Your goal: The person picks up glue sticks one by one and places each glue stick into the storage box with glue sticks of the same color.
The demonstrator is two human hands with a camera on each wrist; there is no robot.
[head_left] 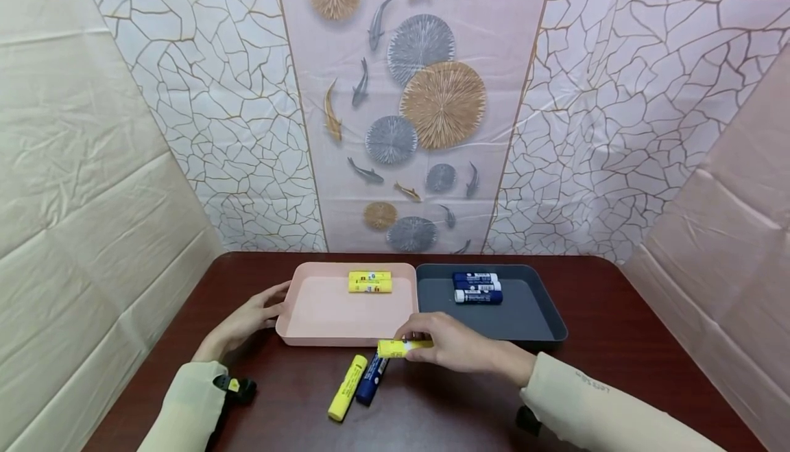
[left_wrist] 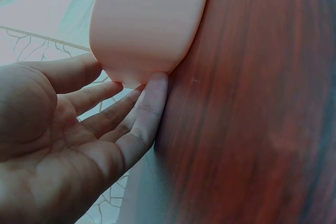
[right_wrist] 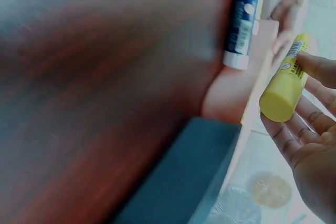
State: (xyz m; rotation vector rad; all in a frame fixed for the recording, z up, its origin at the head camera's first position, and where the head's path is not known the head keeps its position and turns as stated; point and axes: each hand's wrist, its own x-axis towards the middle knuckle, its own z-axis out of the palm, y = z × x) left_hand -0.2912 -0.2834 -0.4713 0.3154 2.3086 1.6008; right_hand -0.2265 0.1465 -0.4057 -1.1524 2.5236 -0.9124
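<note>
My right hand (head_left: 453, 343) pinches a yellow glue stick (head_left: 392, 348) between thumb and fingers, above the near edge of the pink tray (head_left: 333, 325). The right wrist view shows this yellow glue stick (right_wrist: 283, 87) from one end. My left hand (head_left: 247, 318) touches the pink tray's left wall; in the left wrist view its fairly straight fingers (left_wrist: 149, 106) rest against the tray's end (left_wrist: 147, 30). On the table, another yellow glue stick (head_left: 348, 388) lies beside a blue glue stick (head_left: 370, 382), whose far end is partly hidden by the held one.
Two yellow glue sticks (head_left: 370, 287) lie at the back of the pink tray. A dark grey tray (head_left: 524, 322) adjoins it on the right, with three blue glue sticks (head_left: 478, 297) inside. Both trays stand on a dark red wooden table (head_left: 296, 411) before a patterned cloth backdrop.
</note>
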